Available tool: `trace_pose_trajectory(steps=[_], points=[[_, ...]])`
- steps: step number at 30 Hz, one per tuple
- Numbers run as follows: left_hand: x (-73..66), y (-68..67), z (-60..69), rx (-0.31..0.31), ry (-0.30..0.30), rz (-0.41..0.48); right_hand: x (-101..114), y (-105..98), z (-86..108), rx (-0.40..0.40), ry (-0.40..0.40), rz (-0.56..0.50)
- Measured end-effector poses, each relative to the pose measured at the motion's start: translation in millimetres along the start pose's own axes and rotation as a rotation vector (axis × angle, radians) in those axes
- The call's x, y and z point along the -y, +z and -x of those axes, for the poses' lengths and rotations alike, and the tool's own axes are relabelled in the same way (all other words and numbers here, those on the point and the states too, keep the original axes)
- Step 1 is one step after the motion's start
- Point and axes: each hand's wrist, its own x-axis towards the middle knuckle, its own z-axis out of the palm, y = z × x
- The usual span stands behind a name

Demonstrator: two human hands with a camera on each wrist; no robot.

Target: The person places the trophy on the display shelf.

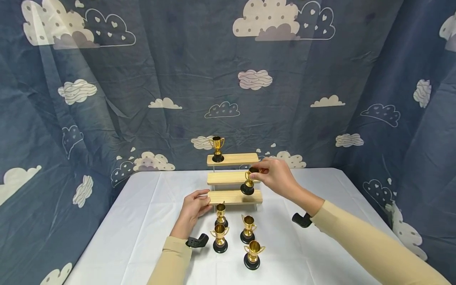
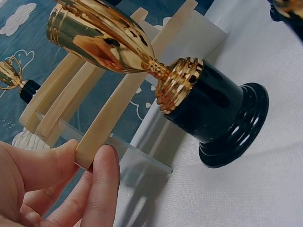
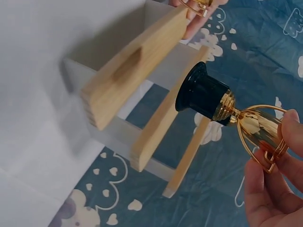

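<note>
My right hand (image 1: 279,176) pinches a small gold trophy cup (image 1: 249,183) by its bowl and handles. In the right wrist view this trophy cup (image 3: 255,125) is held off the boards, its black base towards the wooden display stand (image 3: 137,71). My left hand (image 1: 194,208) grips the left end of the stand's lowest board (image 1: 235,197), thumb on one side and fingers on the other, as the left wrist view shows. Another trophy cup (image 1: 217,149) stands at the left end of the top board (image 1: 238,159).
Several more trophy cups stand on the white tablecloth (image 1: 285,253) in front of the stand, among them a near one (image 1: 253,255) and one close to my left hand (image 1: 221,215). A dark blue curtain with clouds (image 1: 199,59) hangs behind the table.
</note>
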Motion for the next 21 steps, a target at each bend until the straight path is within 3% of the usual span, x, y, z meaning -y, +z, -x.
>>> trace_pose_trajectory(steps=[9,21], points=[[-0.5,1.6,-4.0,-0.019,-0.029,-0.002,3,0,-13.9,-0.025,-0.027,-0.012],[0.0,0.3,-0.6,-0.001,-0.010,0.009,8,1,-28.2,-0.030,-0.010,-0.027]])
